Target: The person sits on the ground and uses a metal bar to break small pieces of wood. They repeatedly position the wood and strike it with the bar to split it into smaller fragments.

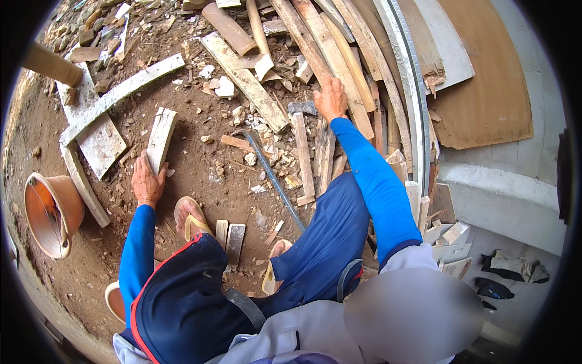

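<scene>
Left hand (147, 181) is down on the dirt, fingers wrapped loosely around the near end of a short, pale, whitewashed offcut of plank (160, 138); the rest of that plank runs away from the palm, up and slightly to the person's right. Right hand (329, 98) is stretched far forward, palm down and fingers spread over a stack of long, bare wooden slats (339, 60) — pressing or feeling, not clasping anything that I can see. Just to the thumb side of that hand lies a dark iron hammer head on a flat wooden handle (301, 130), head near the wrist, handle trailing back toward the knees.

To do this well, I'd judge the left hand wants a firmer hold nearer the plank's middle so it lifts level, and the right should pick a slat that lies on top, not one pinned under others.

Between the two hands a thin, bent grey steel bar (270, 173) lies on the ground. Underfoot is brown packed earth (200, 164) littered with chips and splinters. Out beyond the left hand sits a tipped orange plastic bucket (51, 212). Past the right hand, a large curved brown plywood sheet (485, 79) leans by a pale concrete wall (503, 200).
</scene>
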A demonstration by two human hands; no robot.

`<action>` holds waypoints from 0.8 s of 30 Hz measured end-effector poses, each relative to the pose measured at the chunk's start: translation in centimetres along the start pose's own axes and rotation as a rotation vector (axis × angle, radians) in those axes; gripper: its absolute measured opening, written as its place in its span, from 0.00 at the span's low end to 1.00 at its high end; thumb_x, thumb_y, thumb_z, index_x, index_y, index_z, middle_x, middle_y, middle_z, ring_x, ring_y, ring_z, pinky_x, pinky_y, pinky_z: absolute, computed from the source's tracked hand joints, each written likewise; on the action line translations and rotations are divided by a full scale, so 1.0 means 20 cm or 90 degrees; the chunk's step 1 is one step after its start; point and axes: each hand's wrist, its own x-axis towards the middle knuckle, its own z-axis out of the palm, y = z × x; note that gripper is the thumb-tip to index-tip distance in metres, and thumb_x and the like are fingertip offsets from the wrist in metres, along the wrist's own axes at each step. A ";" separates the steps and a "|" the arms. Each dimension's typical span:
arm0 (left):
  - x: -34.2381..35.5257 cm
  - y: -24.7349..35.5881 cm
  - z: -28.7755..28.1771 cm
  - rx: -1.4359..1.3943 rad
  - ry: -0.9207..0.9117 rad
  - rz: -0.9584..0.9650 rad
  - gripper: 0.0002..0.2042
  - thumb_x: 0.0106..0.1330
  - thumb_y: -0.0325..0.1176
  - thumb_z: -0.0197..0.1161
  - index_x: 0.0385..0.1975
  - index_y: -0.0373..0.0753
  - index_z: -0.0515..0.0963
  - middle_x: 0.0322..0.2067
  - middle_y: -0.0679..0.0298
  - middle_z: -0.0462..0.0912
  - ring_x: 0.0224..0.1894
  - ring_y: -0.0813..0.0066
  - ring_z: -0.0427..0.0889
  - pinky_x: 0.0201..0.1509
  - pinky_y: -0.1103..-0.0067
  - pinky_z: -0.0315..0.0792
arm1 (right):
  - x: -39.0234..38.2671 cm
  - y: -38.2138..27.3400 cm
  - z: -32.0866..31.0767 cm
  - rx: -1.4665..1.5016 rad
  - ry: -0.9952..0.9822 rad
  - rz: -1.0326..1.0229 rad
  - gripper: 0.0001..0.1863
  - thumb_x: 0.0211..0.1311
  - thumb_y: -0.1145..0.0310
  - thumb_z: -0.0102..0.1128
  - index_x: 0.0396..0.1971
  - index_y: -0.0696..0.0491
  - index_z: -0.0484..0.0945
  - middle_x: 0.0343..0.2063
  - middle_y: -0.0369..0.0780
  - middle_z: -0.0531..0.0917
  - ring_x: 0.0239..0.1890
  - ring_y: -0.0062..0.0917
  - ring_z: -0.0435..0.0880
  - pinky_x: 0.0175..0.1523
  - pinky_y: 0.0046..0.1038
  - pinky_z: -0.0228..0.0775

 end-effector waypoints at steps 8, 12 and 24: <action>0.01 0.01 0.00 -0.047 0.004 0.002 0.37 0.63 0.51 0.72 0.65 0.31 0.70 0.51 0.50 0.78 0.55 0.50 0.79 0.59 0.62 0.75 | 0.12 0.10 0.05 -0.099 -0.009 0.165 0.34 0.51 0.63 0.78 0.54 0.63 0.72 0.55 0.56 0.75 0.59 0.49 0.78 0.62 0.45 0.77; -0.02 -0.05 -0.03 -0.027 0.020 -0.003 0.37 0.63 0.51 0.73 0.65 0.33 0.70 0.51 0.51 0.78 0.55 0.50 0.79 0.59 0.62 0.76 | 0.08 -0.13 -0.01 0.038 -0.109 0.102 0.43 0.42 0.56 0.81 0.53 0.68 0.71 0.54 0.61 0.77 0.59 0.54 0.78 0.63 0.44 0.76; 0.00 0.02 -0.08 -0.061 -0.029 -0.040 0.38 0.60 0.52 0.74 0.64 0.32 0.71 0.52 0.50 0.78 0.55 0.50 0.79 0.59 0.62 0.76 | -0.53 -0.70 -0.19 1.031 -0.475 0.244 0.35 0.60 0.66 0.64 0.66 0.63 0.65 0.49 0.50 0.84 0.43 0.35 0.89 0.55 0.43 0.85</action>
